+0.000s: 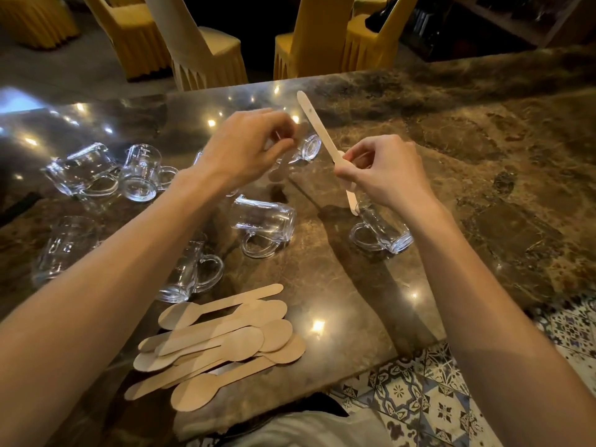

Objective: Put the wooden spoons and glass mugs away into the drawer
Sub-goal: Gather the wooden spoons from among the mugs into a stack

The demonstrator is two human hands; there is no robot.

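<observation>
A brown marble table [451, 156] fills most of the view. Yellow-covered chairs [206, 43] stand along its far side, and a patterned tile floor [435, 398] shows at the near right. Glass mugs [264, 221] lie on their sides across the table, mostly below and left of the hands. A pile of wooden spoons [225, 340] sits by the near edge, under the left forearm and well apart from both hands. The right hand [383, 175] hovers over one mug [383, 233] and pinches a single spoon [317, 127], whose handle slants up and away. The left hand [245, 146] has curled, pinched fingers. Blur hides whether it holds anything.
</observation>
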